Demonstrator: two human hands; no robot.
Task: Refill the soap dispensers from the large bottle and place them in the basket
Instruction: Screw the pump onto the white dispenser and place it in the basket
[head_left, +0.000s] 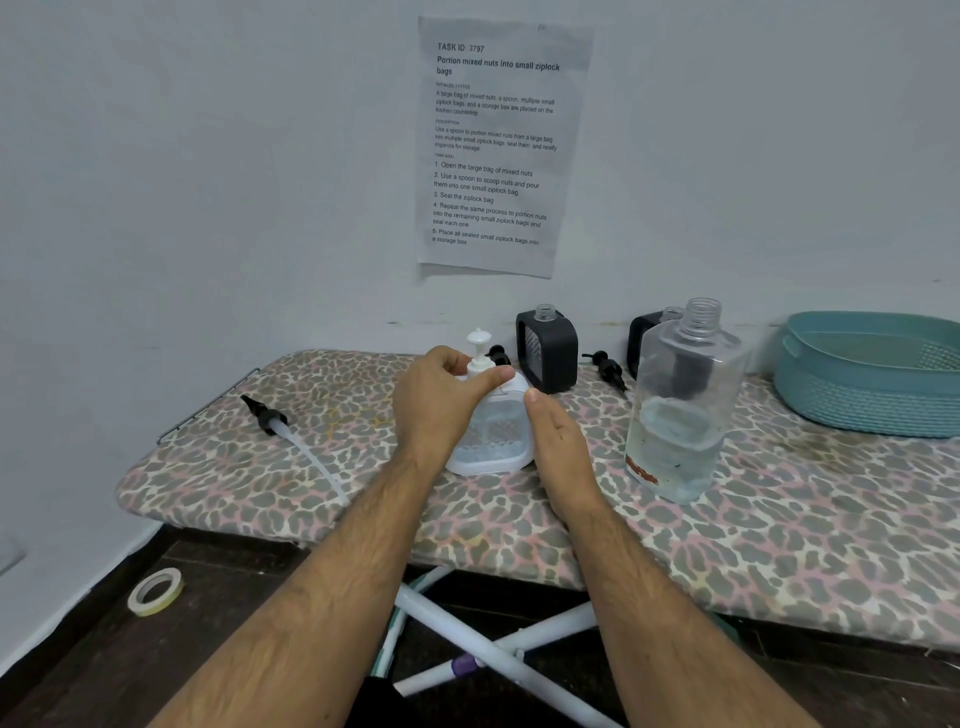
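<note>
White soap dispenser (491, 431) stands at the centre of the ironing board (270, 467). Left hand (441, 400) curls its fingers round the pump collar; right hand (558, 441) lies flat-fingered against its side. Large bottle (680, 410) stands uncapped at 3 o'clock, basket (872, 374) beyond at 2.

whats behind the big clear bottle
Through and beside the large clear bottle a black dispenser shows, its open neck poking up by the bottle's shoulder. The bottle covers most of its body, so its fill level cannot be seen.
</note>
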